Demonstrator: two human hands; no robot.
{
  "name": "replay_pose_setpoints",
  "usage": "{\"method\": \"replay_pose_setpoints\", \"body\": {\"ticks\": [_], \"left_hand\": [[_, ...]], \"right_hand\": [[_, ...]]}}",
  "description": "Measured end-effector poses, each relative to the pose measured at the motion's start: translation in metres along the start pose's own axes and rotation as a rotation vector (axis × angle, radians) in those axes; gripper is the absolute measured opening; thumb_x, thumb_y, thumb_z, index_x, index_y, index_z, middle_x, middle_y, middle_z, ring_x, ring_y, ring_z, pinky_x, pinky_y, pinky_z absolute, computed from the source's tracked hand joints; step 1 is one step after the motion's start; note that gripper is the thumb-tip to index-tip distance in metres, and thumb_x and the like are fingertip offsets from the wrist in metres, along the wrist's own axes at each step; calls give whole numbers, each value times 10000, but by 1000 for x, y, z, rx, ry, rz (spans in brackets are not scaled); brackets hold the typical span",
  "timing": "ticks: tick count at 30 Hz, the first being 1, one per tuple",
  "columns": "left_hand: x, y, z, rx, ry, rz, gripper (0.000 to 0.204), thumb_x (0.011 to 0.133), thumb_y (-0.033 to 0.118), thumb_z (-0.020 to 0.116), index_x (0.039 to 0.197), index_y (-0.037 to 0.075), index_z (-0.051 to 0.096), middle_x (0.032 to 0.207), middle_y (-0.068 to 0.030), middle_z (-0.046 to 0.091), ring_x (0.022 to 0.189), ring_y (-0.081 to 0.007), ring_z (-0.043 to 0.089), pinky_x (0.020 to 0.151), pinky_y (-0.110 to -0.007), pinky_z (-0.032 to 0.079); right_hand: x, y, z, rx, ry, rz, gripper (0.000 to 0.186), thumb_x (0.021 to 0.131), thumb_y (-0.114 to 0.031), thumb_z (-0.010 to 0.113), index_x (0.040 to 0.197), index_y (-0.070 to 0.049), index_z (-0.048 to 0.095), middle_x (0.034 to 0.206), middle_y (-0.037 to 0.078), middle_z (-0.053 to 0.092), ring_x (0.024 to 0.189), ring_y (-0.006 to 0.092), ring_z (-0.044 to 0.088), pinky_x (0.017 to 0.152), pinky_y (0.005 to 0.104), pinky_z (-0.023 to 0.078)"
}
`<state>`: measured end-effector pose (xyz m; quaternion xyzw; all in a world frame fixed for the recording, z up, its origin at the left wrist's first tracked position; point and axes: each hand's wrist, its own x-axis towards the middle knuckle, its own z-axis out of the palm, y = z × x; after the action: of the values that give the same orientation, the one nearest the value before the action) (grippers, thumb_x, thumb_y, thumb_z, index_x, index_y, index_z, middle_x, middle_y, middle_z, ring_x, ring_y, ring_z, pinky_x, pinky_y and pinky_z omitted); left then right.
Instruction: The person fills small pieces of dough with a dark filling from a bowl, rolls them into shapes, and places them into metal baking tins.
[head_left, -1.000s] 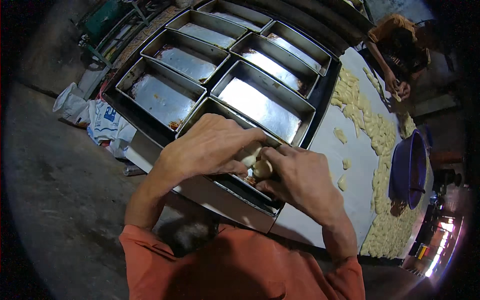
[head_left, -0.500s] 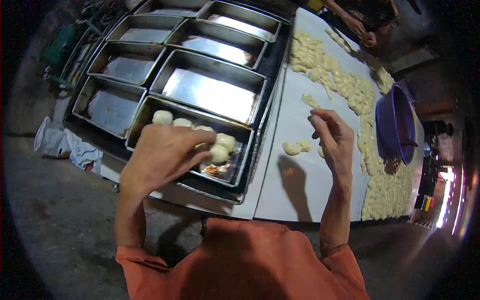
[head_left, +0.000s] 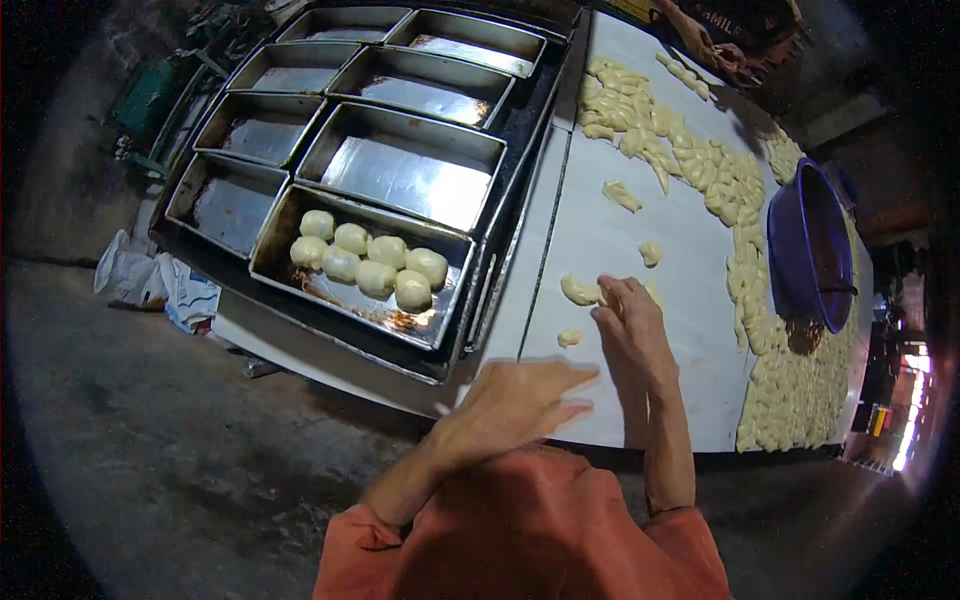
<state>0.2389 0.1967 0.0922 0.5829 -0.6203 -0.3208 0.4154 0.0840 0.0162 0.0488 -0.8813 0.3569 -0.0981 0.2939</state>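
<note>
My left hand (head_left: 518, 408), blurred by motion, is over the table's near edge with its fingers apart and nothing in it. My right hand (head_left: 638, 325) is on the white table, its fingertips and thumb bent round the right end of a pale piece of dough (head_left: 578, 290). Smaller dough lumps lie close by: one (head_left: 570, 338) nearer me, another (head_left: 651, 253) beyond the hand. A flat scrap of dough (head_left: 622, 196) lies farther off. In the nearest metal loaf pan (head_left: 262, 262), several smooth dough balls (head_left: 376, 278) sit in two rows.
More rectangular pans (head_left: 405, 122) stand on a dark tray (head_left: 425, 370) at the left. Many dough pieces (head_left: 725, 195) cover the table's right side, around a purple basin (head_left: 808, 245). White bags (head_left: 180, 290) lie beyond the tray's left. A person's arm (head_left: 692, 28) shows at the far edge.
My left hand has come away from the pan to the right and toward me, uncovering the dough balls. The right hand has come down to the dough piece. The view has shifted slightly.
</note>
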Motion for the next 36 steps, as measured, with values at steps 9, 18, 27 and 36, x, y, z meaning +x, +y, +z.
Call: {"method": "replay_pose_setpoints", "body": {"ticks": [9,18,27,36], "left_hand": [[98,-85,76,436,188,-36,174,882,201,671,987,71,721,1026,-124,680,1004,-348,627,832,-464,507],[92,-39,121,437,231,-201,257,908,293,632,950,61,733,900,-153,707,890,-362,668,790,-465,530],[87,-45,142,543,285,-52,175,782,123,744,953,104,717,982,-53,721,984,-237,661,794,-376,473],[83,-49,147,596,169,-146,465,846,245,742,1278,115,629,1359,-110,599,1302,-260,514,996,-481,385]], "right_hand": [[-9,48,2,440,-19,61,162,929,-129,637,994,0,562,1081,162,628,955,254,635,781,355,517],[-38,57,-25,1220,-133,354,188,891,-41,655,1071,-25,600,875,7,522,797,93,508,731,235,485],[-57,70,-44,1268,-187,407,153,821,-94,759,882,-23,638,750,35,609,627,108,571,546,237,439],[-88,132,-100,1673,24,113,269,836,-32,651,1103,-23,619,990,121,650,851,199,665,721,311,566]]}}
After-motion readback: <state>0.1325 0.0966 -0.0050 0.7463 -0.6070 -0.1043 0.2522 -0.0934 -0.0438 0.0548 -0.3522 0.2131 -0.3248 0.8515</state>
